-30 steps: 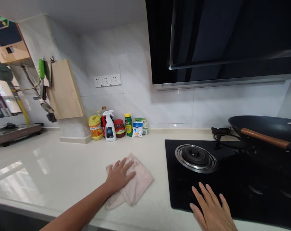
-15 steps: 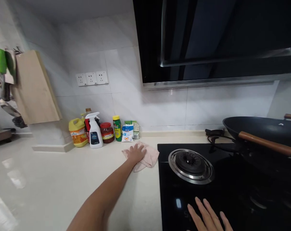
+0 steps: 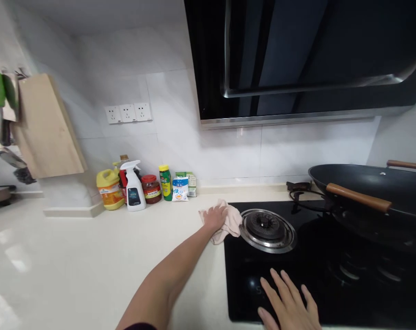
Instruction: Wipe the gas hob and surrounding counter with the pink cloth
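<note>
A pale pink cloth (image 3: pixel 233 221) lies bunched across the seam between the countertop (image 3: pixel 101 256) and the black glass gas stove (image 3: pixel 242 270). My left hand (image 3: pixel 215 217) presses down on it and grips it, the fingers partly sunk in its folds. Just right of the cloth is the left burner (image 3: pixel 265 225) with its metal ring. My right hand (image 3: pixel 289 303) is open with fingers spread, over the front of the stove, holding nothing. Whether its palm touches the glass I cannot tell.
A wok (image 3: pixel 373 181) with wooden handles sits on the right burner. Along the wall stand a white spray bottle (image 3: pixel 135 190), a yellow jug (image 3: pixel 109 189), a red-lidded jar (image 3: pixel 152 190), a green bottle (image 3: pixel 165 183) and a white packet (image 3: pixel 180 189). The range hood (image 3: pixel 297 55) hangs above.
My left hand has slid the cloth to the right, from the countertop onto the stove's left edge. More of my right hand shows now. The view has shifted slightly.
</note>
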`<state>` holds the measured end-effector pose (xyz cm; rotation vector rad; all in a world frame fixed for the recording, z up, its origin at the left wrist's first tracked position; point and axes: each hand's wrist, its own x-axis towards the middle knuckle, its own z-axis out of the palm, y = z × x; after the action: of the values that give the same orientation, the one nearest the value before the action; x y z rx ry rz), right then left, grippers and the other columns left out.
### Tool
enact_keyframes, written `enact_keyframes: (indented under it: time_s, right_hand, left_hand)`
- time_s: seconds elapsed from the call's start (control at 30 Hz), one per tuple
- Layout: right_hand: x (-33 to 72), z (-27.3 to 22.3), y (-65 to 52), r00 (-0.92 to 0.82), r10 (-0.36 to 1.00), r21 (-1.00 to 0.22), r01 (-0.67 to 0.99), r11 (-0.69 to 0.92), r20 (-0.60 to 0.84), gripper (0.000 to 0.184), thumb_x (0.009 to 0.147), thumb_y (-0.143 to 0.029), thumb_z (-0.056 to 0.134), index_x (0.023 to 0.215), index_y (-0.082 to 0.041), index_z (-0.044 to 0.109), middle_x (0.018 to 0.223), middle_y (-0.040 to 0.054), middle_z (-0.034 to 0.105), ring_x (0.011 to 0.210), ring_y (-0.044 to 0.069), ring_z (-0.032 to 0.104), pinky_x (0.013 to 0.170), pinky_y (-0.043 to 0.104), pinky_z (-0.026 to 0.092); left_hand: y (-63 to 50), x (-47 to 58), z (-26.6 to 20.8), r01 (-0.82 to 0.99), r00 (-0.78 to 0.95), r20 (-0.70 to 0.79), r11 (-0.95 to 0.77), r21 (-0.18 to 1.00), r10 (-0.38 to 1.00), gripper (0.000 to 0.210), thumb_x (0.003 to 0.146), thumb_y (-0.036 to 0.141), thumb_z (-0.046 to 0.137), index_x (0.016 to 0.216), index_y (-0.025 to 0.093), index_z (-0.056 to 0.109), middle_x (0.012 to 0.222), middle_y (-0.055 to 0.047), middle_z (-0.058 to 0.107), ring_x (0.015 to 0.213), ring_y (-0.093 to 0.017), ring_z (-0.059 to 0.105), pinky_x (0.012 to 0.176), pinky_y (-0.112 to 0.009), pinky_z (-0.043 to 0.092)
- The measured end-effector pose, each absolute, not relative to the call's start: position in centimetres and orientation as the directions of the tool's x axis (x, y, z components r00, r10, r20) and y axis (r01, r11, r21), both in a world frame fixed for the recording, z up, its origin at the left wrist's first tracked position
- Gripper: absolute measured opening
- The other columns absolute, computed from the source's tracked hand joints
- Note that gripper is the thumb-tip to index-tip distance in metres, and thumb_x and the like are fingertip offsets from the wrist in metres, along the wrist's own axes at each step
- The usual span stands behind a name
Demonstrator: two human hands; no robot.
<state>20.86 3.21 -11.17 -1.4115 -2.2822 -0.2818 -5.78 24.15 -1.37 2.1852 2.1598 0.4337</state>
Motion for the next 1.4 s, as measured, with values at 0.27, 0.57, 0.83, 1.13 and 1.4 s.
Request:
enact_keyframes:
  time_s: [0.27, 0.57, 0.83, 1.13, 1.4]
  right_hand:
    - [19.8, -7.6, 0.7, -0.323, 0.842, -0.141, 0.898, 0.417, 0.432, 0.058, 0.101, -0.059, 0.036, 0.143, -0.025, 0.058, 0.15, 0.0139, 0.05, 0.142, 0.038, 0.041, 0.114, 0.068, 0.028]
    - [20.0, -7.2, -0.5, -0.302, 0.837, -0.176, 0.891, 0.418, 0.457, 0.051, 0.102, -0.051, 0.037, 0.129, -0.017, 0.064, 0.144, 0.018, 0.052, 0.142, 0.034, 0.038, 0.116, 0.063, 0.024]
    - [21.4, -7.7, -0.9, -0.296, 0.787, -0.271, 0.825, 0.496, 0.541, 0.048, 0.104, -0.051, 0.031, 0.132, -0.025, 0.061, 0.14, 0.0107, 0.055, 0.136, 0.026, 0.047, 0.118, 0.057, 0.03]
    - [23.3, -10.5, 0.6, -0.218, 0.794, -0.19, 0.904, 0.384, 0.568, 0.046, 0.099, -0.058, 0.043, 0.125, -0.031, 0.069, 0.139, 0.0076, 0.06, 0.136, 0.037, 0.048, 0.11, 0.067, 0.034]
    - [23.1, -10.2, 0.5, -0.261, 0.745, -0.066, 0.924, 0.377, 0.614, 0.046, 0.098, -0.056, 0.044, 0.13, -0.032, 0.068, 0.135, 0.0056, 0.064, 0.129, 0.037, 0.055, 0.105, 0.063, 0.043]
  left_hand:
    - [17.8, -2.4, -1.2, 0.955, 0.105, 0.14, -0.139, 0.26, 0.984, 0.05, 0.099, 0.051, 0.034, 0.145, 0.04, 0.049, 0.162, 0.003, 0.036, 0.145, -0.034, 0.033, 0.117, -0.06, 0.025]
    - [4.3, -0.9, -1.4, 0.923, 0.27, 0.138, -0.297, 0.245, 0.953, 0.046, 0.096, 0.052, 0.046, 0.141, 0.044, 0.055, 0.163, 0.007, 0.035, 0.15, -0.035, 0.024, 0.118, -0.067, 0.02]
    - [-5.2, -3.3, -1.1, 0.845, 0.463, 0.104, -0.474, 0.249, 0.88, 0.052, 0.093, 0.049, 0.055, 0.145, 0.048, 0.049, 0.166, 0.006, 0.027, 0.151, -0.04, 0.023, 0.117, -0.071, 0.02]
    - [-1.2, -2.3, -0.3, 0.831, 0.463, 0.011, -0.439, 0.342, 0.886, 0.059, 0.088, 0.07, 0.056, 0.144, 0.058, 0.043, 0.168, 0.008, 0.019, 0.153, -0.042, 0.012, 0.114, -0.079, 0.004]
    - [9.4, -0.8, 0.2, 0.887, 0.335, 0.012, -0.32, 0.333, 0.942, 0.06, 0.087, 0.075, 0.051, 0.142, 0.052, 0.05, 0.167, 0.005, 0.025, 0.154, -0.039, 0.013, 0.116, -0.075, 0.008]
